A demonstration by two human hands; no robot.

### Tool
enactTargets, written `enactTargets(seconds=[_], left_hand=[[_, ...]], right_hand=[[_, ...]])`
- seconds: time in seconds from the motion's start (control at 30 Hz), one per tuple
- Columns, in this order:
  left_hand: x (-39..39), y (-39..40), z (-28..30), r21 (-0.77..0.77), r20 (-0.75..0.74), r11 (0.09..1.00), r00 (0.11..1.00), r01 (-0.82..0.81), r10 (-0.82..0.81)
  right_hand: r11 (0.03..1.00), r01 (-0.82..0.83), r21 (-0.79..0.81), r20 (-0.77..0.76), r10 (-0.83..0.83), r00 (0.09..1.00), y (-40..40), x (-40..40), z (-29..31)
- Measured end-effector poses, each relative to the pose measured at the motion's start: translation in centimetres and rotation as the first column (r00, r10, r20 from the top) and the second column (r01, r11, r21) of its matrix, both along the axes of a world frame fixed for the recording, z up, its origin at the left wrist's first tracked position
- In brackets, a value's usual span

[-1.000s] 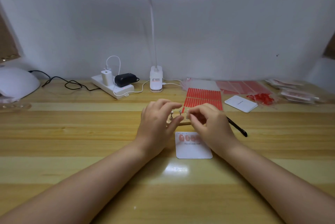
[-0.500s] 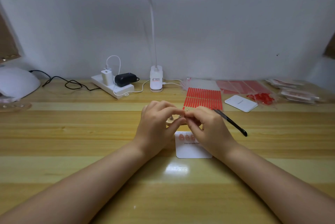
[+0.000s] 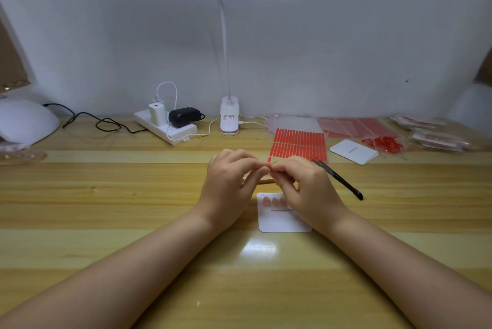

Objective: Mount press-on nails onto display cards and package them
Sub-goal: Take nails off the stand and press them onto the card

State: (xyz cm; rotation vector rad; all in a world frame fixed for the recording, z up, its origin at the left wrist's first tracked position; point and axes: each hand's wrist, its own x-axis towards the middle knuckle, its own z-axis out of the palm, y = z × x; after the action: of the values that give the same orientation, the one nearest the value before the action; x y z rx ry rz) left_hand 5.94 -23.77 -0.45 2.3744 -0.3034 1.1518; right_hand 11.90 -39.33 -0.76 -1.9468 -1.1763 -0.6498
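Where the fingers point(image 3: 262, 170) of both hands meet, just above the wooden surface point(image 3: 133, 195), they pinch something too small to make out, probably a single press-on nail or its adhesive tab. The left hand point(image 3: 229, 182) curls in from one side, and the right hand point(image 3: 306, 185) from the other, tips touching. Such a nail would be featherlight, thin, stiff and glossy, so it slips easily; holding it by its side edges keeps the face clean and the sticky underside free. Just nearer the person lies the white display card point(image 3: 282, 219), flat, with three pink nails point(image 3: 273, 201) already along its top edge. Beyond the hands lie a sheet of red adhesive strips point(image 3: 298, 143) and black tweezers point(image 3: 343, 183).
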Motion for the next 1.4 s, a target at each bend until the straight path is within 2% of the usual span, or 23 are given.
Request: enactTargets(seconds=[0.1, 0.17, 0.27, 0.37, 0.47, 0.67, 1.13, 1.3, 1.4], left_hand=[[0.0, -0.1, 0.1, -0.007, -0.011, 1.0, 1.0, 0.004, -0.004], [0.0, -0.1, 0.3, -0.081, -0.015, 0.997, 1.0, 0.005, -0.006], [0.1, 0.1, 0.4, -0.194, -0.032, 0.981, 0.999, -0.02, 0.014], [0.0, 0.1, 0.3, -0.174, -0.062, 0.984, 0.998, -0.036, 0.026], [0.0, 0.0, 0.4, -0.154, -0.07, 0.987, 0.997, -0.033, 0.023], [0.0, 0.1, 0.3, -0.123, -0.072, 0.992, 0.997, -0.027, 0.019], [0.0, -0.2, 0.2, -0.112, -0.129, 0.993, 0.992, -0.028, 0.013], [0.0, -0.3, 0.3, -0.103, -0.124, 0.995, 0.992, -0.019, 0.006], [0.0, -0.1, 0.3, -0.12, -0.12, 0.992, 0.993, -0.028, 0.014]], right_hand=[[1.0, -0.003, -0.002, -0.006, 0.003, 1.0, 0.0, 0.0, 0.1], [1.0, 0.005, 0.006, -0.027, -0.004, 1.0, 0.0, -0.1, 0.1], [0.995, 0.066, 0.072, -0.15, -0.055, 0.987, 0.0, 0.1, 0.0], [0.97, 0.182, 0.164, -0.309, -0.125, 0.943, -0.2, 0.7, 0.1], [0.941, 0.295, 0.169, -0.373, -0.216, 0.902, -0.9, 1.6, 0.1], [0.915, 0.403, -0.019, -0.379, -0.379, 0.844, -1.5, 3.1, -0.3], [0.838, 0.516, -0.18, -0.373, -0.543, 0.752, -1.5, 3.8, -0.7], [0.813, 0.556, -0.172, -0.326, -0.58, 0.746, -1.3, 3.3, -0.6], [0.83, 0.556, -0.048, -0.252, -0.549, 0.797, -1.1, 2.4, -0.1]])
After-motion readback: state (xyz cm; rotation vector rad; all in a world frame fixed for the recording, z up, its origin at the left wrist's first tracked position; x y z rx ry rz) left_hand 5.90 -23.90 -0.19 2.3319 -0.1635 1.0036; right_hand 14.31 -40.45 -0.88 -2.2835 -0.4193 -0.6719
